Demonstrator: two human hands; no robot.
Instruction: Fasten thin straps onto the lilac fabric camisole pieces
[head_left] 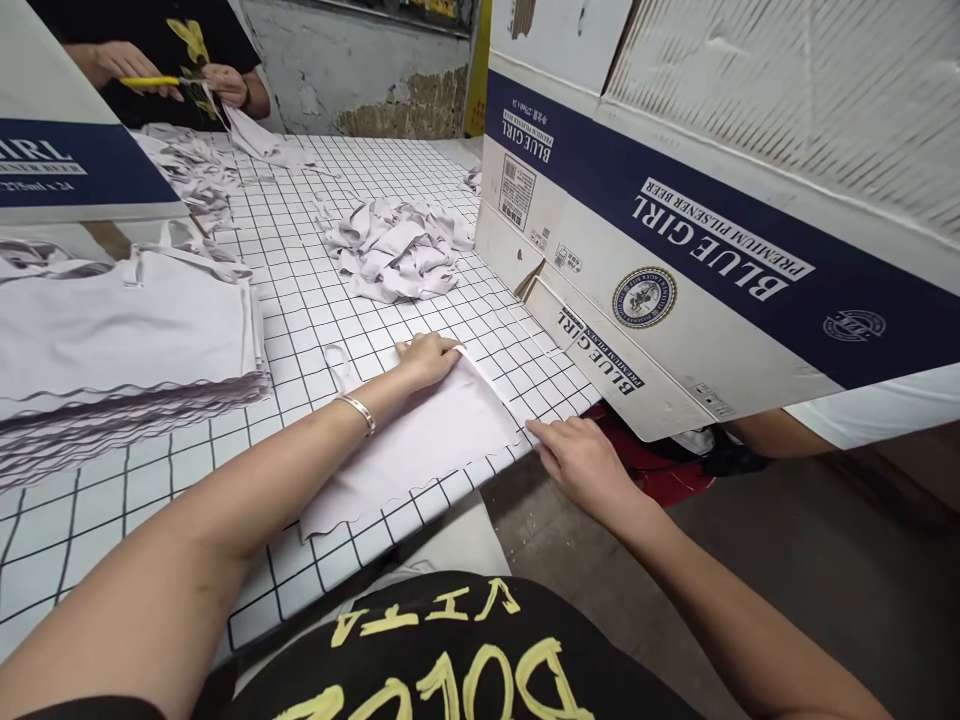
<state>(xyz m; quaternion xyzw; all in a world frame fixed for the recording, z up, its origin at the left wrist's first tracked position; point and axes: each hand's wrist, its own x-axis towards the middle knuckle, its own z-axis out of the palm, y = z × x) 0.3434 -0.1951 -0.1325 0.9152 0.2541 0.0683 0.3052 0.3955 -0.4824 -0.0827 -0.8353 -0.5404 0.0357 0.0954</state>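
Left hand [429,358] lies palm down, fingers lightly curled, at the far corner of a pale fabric piece [420,445] just left of the frame's middle, pressing it onto the desk [315,300]; a thin bangle [358,410] circles the wrist. Right hand [581,462], lower right of centre, rests its fingertips on the near right corner of the same piece, right at the desk's edge, with nothing gripped in it. That fabric lies flat on the black-and-white grid covering, its scalloped lower edge close to the rim. A thin loop of strap [339,365] lies on the grid just left of the left wrist. Further up, near the top centre, sits a loose heap of fabric scraps [397,245]. At the left of the frame a tall stack of cut pieces [127,360] is piled with wavy edges showing. Filling the right side, a large cardboard box [675,250] printed "BLUE GIRL" leans over the desk's edge. In the upper left corner, another person's hands [172,80] hold a yellow pencil [150,81] beside more scraps
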